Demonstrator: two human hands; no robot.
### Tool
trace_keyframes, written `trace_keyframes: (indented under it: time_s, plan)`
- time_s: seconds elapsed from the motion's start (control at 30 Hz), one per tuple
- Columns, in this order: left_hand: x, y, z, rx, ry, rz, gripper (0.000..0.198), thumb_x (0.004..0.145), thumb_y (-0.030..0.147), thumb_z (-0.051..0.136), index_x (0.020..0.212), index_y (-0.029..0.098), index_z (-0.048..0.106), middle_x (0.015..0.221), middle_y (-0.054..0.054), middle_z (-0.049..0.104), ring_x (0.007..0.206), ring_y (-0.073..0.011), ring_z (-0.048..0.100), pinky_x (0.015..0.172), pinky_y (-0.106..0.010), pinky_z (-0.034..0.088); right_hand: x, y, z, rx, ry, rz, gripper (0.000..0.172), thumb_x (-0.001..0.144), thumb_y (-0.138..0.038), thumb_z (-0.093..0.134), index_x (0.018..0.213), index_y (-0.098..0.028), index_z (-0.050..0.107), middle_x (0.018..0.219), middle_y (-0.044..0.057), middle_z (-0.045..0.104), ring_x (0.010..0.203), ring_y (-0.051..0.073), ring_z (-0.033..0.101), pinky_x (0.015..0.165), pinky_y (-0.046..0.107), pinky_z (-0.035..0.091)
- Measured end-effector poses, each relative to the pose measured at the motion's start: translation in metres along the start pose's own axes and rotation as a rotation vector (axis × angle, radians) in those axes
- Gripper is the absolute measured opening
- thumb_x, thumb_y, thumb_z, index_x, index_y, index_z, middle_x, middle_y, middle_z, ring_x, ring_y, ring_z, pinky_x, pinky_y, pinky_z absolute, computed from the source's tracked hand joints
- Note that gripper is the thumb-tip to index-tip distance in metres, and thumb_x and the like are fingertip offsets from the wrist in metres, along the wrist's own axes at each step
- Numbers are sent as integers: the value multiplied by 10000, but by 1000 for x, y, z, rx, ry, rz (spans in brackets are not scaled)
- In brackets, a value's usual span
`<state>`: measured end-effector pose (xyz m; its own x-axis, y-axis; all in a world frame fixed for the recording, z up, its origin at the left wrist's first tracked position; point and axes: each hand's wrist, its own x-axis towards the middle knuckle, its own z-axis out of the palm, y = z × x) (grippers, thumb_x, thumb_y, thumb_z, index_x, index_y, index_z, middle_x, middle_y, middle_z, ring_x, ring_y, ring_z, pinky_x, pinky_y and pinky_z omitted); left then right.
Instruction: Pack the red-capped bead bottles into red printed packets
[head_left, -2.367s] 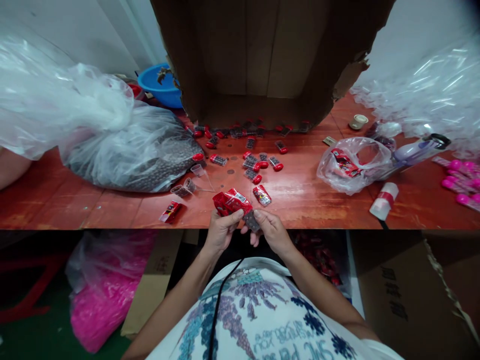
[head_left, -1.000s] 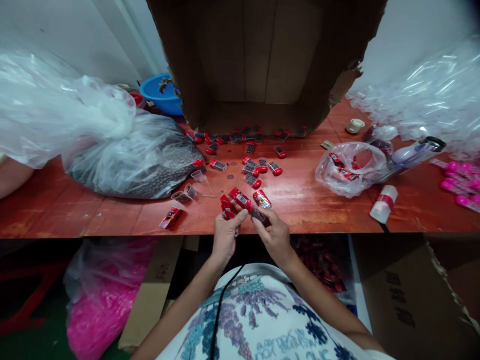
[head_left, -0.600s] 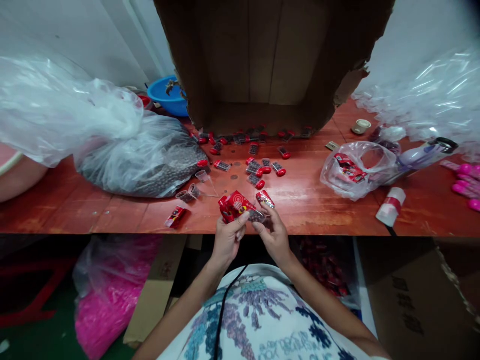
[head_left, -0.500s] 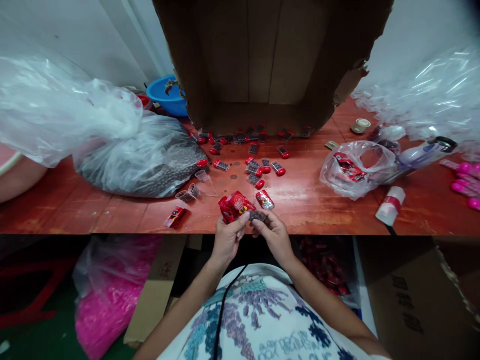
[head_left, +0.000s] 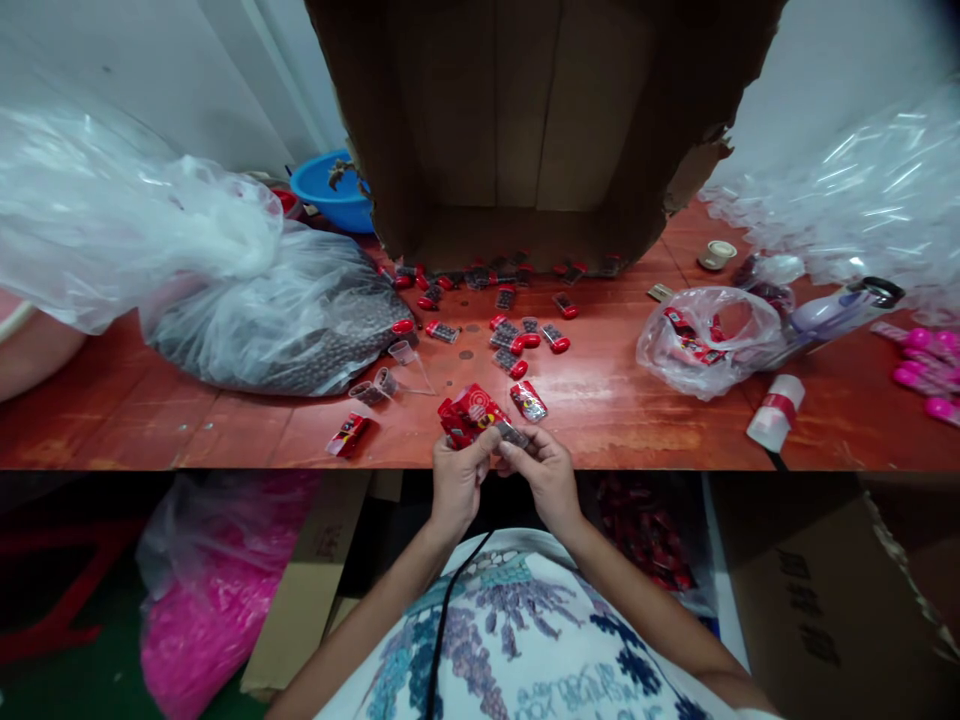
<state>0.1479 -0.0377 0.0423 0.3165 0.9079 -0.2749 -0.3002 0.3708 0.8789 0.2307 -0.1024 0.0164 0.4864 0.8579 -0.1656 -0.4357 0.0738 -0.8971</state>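
My left hand [head_left: 454, 478] is closed round a bunch of red printed wrappers [head_left: 469, 414] at the near edge of the red table [head_left: 615, 400]. My right hand [head_left: 545, 472] pinches a small clear tube of dark beads [head_left: 513, 435], its end against the wrappers. Both hands meet just in front of my body. A filled red packet [head_left: 528, 400] lies on the table just beyond my right hand. Another red packet [head_left: 346, 435] lies to the left.
Several red-capped bead tubes [head_left: 517, 338] are scattered before a tall open cardboard box [head_left: 540, 120]. A plastic bag of dark beads [head_left: 285, 320] lies left, a small bag of red wrappers [head_left: 705, 335] right. A blue bowl [head_left: 330, 190], pink tubes [head_left: 926, 360], tape roll [head_left: 716, 253].
My right hand has brought the bead tube closer to the wrappers in my left hand, and both hands have drawn together. The view shifted slightly.
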Motion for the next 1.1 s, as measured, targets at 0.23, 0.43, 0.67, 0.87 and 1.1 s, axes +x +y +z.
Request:
trace_keyframes:
  time_s: [0.23, 0.43, 0.67, 0.87, 1.1]
  plan:
    - [3, 7, -2, 78, -46, -83, 288, 613, 251, 777, 573, 144, 513, 403, 91, 370, 335, -24, 264, 334, -182, 147, -4, -1, 1, -121, 40, -67, 207, 747, -283, 696, 930, -190, 664, 784, -15, 670, 634, 96, 603, 607, 218, 520]
    - [-5, 2, 8, 71, 38, -7, 282, 591, 241, 787, 553, 136, 529, 423, 87, 391, 351, -22, 280, 349, -183, 183, -5, 1, 2, -21, -7, 27, 211, 767, -331, 673, 906, -182, 617, 739, -8, 669, 578, 109, 606, 558, 239, 525]
    - [-7, -7, 11, 52, 112, 96, 289, 579, 237, 789, 521, 141, 522, 442, 77, 424, 375, -30, 318, 366, -185, 217, -2, 5, 0, -191, 82, -165, 204, 765, -312, 678, 927, -201, 623, 809, -8, 658, 718, 125, 622, 675, 247, 526]
    - [-5, 2, 4, 192, -85, -11, 284, 593, 260, 775, 509, 138, 533, 431, 70, 414, 366, -31, 294, 361, -190, 210, -1, -3, -5, -26, -104, 26, 243, 761, -392, 678, 808, -190, 551, 656, -37, 616, 529, 98, 588, 509, 214, 510]
    - [2, 7, -1, 120, -41, -30, 250, 592, 262, 785, 610, 135, 570, 477, 68, 439, 383, -25, 298, 360, -175, 194, 1, 0, -8, -194, -88, -99, 488, 792, -322, 647, 1253, -297, 489, 800, -27, 663, 632, 131, 623, 609, 262, 540]
